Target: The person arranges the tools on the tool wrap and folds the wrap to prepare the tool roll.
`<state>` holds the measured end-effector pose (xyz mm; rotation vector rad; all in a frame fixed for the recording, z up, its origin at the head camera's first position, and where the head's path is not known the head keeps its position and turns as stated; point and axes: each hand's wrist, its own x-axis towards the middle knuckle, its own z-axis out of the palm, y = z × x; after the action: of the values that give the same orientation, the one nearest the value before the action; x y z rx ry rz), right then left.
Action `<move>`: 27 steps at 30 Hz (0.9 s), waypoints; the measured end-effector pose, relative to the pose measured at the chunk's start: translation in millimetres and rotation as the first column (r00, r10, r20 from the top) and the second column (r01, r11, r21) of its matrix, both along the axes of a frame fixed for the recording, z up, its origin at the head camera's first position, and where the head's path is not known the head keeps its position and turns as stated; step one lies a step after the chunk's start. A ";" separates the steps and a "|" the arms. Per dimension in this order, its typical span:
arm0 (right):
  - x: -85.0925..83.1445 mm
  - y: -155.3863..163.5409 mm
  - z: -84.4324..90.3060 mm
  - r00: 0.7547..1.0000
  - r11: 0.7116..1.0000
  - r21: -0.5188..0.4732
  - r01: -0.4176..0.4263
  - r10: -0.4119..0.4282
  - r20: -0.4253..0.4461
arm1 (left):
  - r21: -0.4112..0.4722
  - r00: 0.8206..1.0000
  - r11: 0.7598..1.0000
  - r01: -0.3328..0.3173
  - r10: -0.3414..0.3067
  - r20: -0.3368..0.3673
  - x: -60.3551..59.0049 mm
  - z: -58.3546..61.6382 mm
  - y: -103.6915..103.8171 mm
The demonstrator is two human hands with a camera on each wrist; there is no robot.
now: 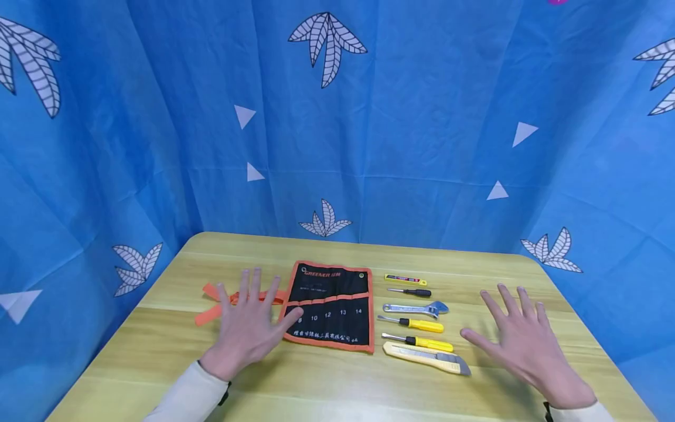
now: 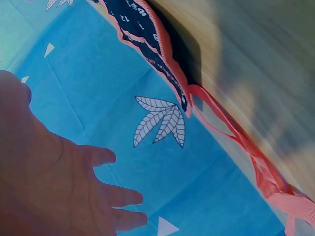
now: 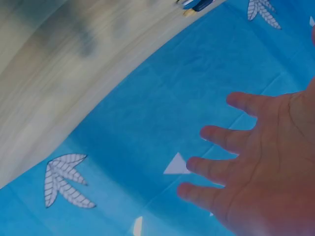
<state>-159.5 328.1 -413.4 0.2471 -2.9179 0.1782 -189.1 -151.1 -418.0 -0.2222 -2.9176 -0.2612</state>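
Note:
My left hand (image 1: 248,322) hovers flat over the wooden table (image 1: 158,346), fingers spread, holding nothing; its thumb reaches the left edge of a black tool pouch with orange trim (image 1: 329,305). My right hand (image 1: 519,337) is spread open to the right of a row of tools: a yellow blade case (image 1: 405,279), a black-handled screwdriver (image 1: 411,292), an adjustable wrench (image 1: 416,308), two yellow-handled screwdrivers (image 1: 416,323) and a yellow utility knife (image 1: 427,357). The left wrist view shows my open palm (image 2: 54,187), the pouch (image 2: 147,39) and its orange straps (image 2: 256,162). The right wrist view shows spread fingers (image 3: 221,162).
Blue cloth printed with white leaves (image 1: 327,47) hangs behind and at both sides of the table. Orange straps (image 1: 216,305) trail from the pouch beneath my left hand. Bare tabletop lies along the front edge and the back.

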 end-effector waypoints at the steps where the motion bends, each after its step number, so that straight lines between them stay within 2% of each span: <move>1: -0.9 -3.3 0.9 1.000 1.000 -0.001 -0.010 0.010 0.009 | -0.005 1.000 1.000 0.002 -0.002 0.002 -0.4 0.3 1.6; 8: -8.9 -29.8 5.5 0.995 0.995 -0.025 -0.094 0.094 0.016 | -0.029 0.999 0.999 0.027 -0.026 0.027 -3.1 -0.7 14.9; 14: -15.6 -53.6 3.4 0.986 0.986 -0.019 -0.164 0.164 0.010 | -0.034 0.996 0.998 0.046 -0.043 0.079 -4.8 0.2 26.3; 17: -19.2 -66.3 1.6 0.982 0.982 -0.020 -0.189 0.189 0.014 | -0.021 0.994 0.998 0.060 -0.058 0.096 -5.1 -0.4 31.2; 24: -24.2 -96.5 -2.7 0.969 0.969 -0.026 -0.244 0.244 0.028 | 0.071 0.985 0.991 0.117 -0.125 0.123 -3.2 -6.9 43.9; 27: -25.7 -109.9 -5.1 0.960 0.961 -0.031 -0.274 0.276 0.049 | 0.068 0.979 0.987 0.145 -0.153 0.132 -2.0 -10.1 48.9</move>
<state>-185.2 218.2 -418.5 0.6544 -2.9186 0.2663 -191.1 -102.2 -428.1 -0.4319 -3.0270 -0.3998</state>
